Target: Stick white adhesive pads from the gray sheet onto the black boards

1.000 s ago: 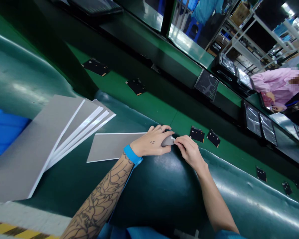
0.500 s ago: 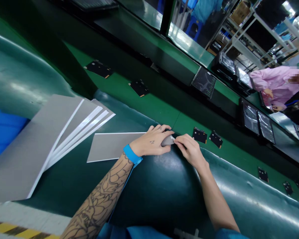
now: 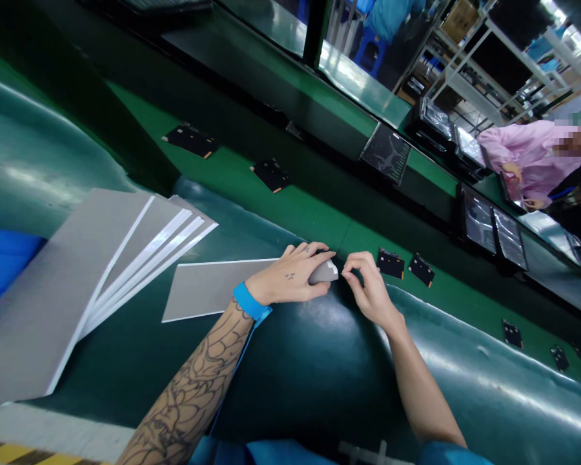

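Note:
A long grey sheet with white edges (image 3: pixel 198 287) lies on the green bench mat. My left hand (image 3: pixel 290 274), with a blue band at the wrist, rests flat across it, fingers spread. Past those fingers the sheet's right end (image 3: pixel 325 272) shows, with a small white patch at its corner. Just right of that end is my right hand (image 3: pixel 368 287), thumb and forefinger pinched together and apart from the sheet. Whatever is in the pinch, if anything, is too small to make out. To the left lies a fanned stack of larger grey sheets (image 3: pixel 97 258).
Beyond the mat's edge runs a green conveyor (image 3: pixel 319 213) carrying several black circuit boards (image 3: pixel 271 174). Black framed panels (image 3: pixel 387 154) sit on the line behind it. A blue bin (image 3: pixel 4 265) stands at far left. A co-worker in pink (image 3: pixel 523 155) is at upper right.
My right hand has moved slightly right, off the sheet's end, which it touched before. My left hand stays on the sheet. The view has shifted a little.

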### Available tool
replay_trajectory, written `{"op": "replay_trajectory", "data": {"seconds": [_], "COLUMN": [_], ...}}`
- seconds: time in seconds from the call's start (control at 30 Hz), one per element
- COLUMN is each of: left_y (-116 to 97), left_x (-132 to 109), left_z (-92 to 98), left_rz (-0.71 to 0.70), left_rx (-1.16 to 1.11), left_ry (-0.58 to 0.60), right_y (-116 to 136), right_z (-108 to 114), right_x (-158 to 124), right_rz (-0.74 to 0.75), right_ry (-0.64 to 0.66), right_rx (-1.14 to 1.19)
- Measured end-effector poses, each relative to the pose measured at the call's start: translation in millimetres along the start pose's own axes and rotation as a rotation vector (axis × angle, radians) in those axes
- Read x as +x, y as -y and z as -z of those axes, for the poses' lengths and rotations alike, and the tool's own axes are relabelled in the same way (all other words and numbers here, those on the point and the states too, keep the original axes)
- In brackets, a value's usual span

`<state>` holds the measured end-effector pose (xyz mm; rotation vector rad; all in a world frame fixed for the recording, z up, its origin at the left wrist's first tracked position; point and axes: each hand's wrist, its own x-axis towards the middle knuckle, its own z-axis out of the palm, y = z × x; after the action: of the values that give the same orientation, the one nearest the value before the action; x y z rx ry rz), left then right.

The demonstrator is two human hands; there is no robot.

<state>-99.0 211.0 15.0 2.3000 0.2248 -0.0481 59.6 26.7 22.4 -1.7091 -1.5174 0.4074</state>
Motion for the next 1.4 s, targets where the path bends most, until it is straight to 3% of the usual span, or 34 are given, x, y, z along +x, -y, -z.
{"op": "replay_trajectory", "data": {"seconds": [0.1, 0.17, 0.33, 0.43, 0.5, 0.67, 0.8, 1.03, 1.2, 1.4], "left_y": [3, 3, 5, 11, 16, 19, 12, 20, 19, 14], "left_x": [-2, -4, -7, -3, 2, 7, -7, -42, -41, -42], "left_z": [1.5, 2.5, -0.3, -8.7, -15.8, -28.8, -36.2, -49.7, -48.7, -51.5], "left_rz": [-0.033, -0.049, 0.024, 0.046, 0.030, -0.058, -0.059, -0.060, -0.078, 0.046], "left_rx": [-0.036, -0.052, -0.042, 0.023, 0.096, 0.269, 0.318, 0.315, 0.291, 0.291], "left_ry": [-0.007, 0.001, 0.034, 0.010, -0.032, -0.183, -0.312, -0.347, -0.347, -0.367], "right_y": [-17, -44, -130, -163, -177, -197, -206, -212, -211, -207], "right_z": [14, 35, 125, 172, 186, 188, 184, 184, 191, 192], "right_x": [-9, -19, -64, -95, -111, -130, -135, -131, -130, -131], "right_rz": [-0.114, -0.236, -0.576, -0.660, -0.688, -0.694, -0.665, -0.631, -0.626, -0.634], "right_ry": [-0.097, -0.155, -0.373, -0.389, -0.361, -0.325, -0.300, -0.246, -0.213, -0.231], "right_rx": [0.060, 0.097, -0.036, -0.117, -0.135, -0.147, -0.162, -0.181, -0.199, -0.201]}}
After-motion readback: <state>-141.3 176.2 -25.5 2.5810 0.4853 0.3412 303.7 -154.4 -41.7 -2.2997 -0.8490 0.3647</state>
